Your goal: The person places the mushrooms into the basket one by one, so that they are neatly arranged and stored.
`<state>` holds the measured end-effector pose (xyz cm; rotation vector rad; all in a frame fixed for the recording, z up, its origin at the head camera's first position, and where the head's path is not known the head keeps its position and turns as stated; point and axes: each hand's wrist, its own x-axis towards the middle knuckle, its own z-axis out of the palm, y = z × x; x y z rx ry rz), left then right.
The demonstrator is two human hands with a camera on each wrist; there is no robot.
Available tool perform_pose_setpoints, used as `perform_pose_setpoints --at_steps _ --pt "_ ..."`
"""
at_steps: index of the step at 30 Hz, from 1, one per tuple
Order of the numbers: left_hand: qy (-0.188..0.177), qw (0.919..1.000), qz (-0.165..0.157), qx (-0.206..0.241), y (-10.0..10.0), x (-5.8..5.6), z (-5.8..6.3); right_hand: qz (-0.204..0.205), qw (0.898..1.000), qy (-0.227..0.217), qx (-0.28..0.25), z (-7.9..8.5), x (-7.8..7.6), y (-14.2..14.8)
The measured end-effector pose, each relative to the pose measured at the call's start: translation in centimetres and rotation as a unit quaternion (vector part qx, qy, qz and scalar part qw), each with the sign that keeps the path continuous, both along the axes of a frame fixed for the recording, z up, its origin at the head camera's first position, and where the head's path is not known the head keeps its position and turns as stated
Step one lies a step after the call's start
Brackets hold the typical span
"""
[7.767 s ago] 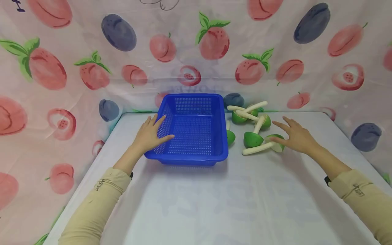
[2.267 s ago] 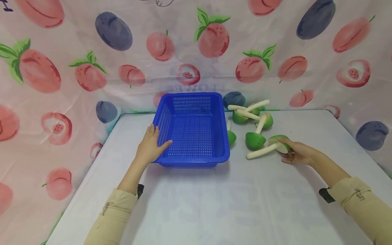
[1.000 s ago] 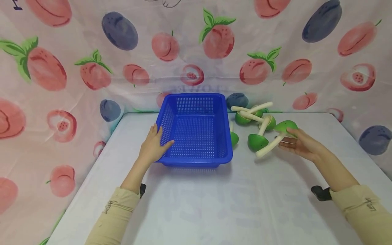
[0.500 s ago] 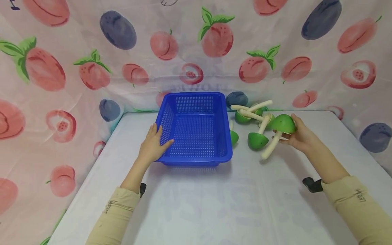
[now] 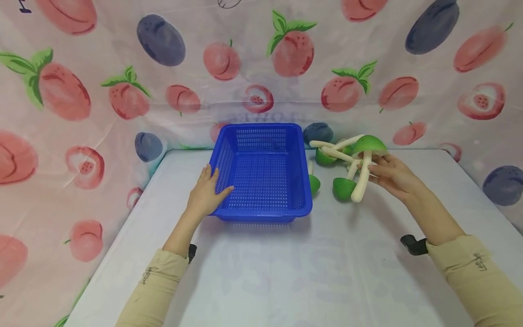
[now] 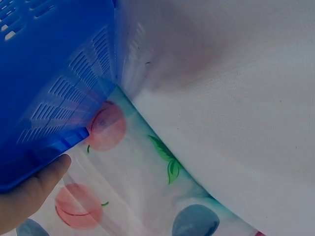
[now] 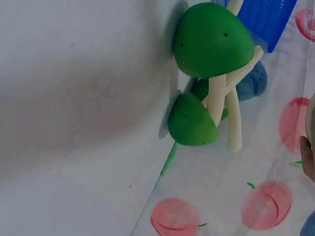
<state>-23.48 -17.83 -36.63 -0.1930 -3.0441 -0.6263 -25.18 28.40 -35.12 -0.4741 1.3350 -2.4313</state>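
My right grip point(image 5: 395, 176) is curled round 1 green-capped mushroom point(image 5: 369, 144), cap up, stem slanting down, raised above the bench point(image 5: 318, 272), right of centre frame. My left grip point(image 5: 204, 193), fingers loose and spread, rests on the left rim of the blue basket point(image 5: 261, 213), mid-frame. Other mushrooms point(image 5: 343, 188) sit right of the basket, near my right grip. Fruit-print cloth point(image 5: 245, 27) fills the upper frame.

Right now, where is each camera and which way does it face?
Head: on the head, facing forward and down at the blue basket; both sleeves, left fingers, right fingers show.
Left wrist: on that wrist, facing basket and printed cloth; left fingers partly show.
Right wrist: on that wrist, facing green-capped mushrooms; right fingers barely show.
Head and right wrist share those mushrooms.
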Motion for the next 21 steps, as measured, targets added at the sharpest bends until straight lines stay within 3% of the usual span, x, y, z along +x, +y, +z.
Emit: perform_pose_setpoints --at_steps 4,10,15,21 --pt "-0.003 1.0000 0.003 0.002 -0.1 0.2 0.0 -0.026 0.999 -0.037 -0.022 0.5 0.0 -0.6" --pt "0.002 1.0000 0.001 0.006 0.0 0.0 0.1 -0.091 0.988 -0.107 -0.065 1.3 0.0 -0.9" --pt "-0.003 1.0000 0.000 0.003 0.0 -0.2 0.2 -0.097 0.985 -0.120 -0.075 1.9 0.0 -1.0" --pt "-0.006 0.9999 0.006 0.006 -0.2 -0.2 0.0 -0.075 0.969 -0.165 -0.168 2.2 0.0 -1.4"
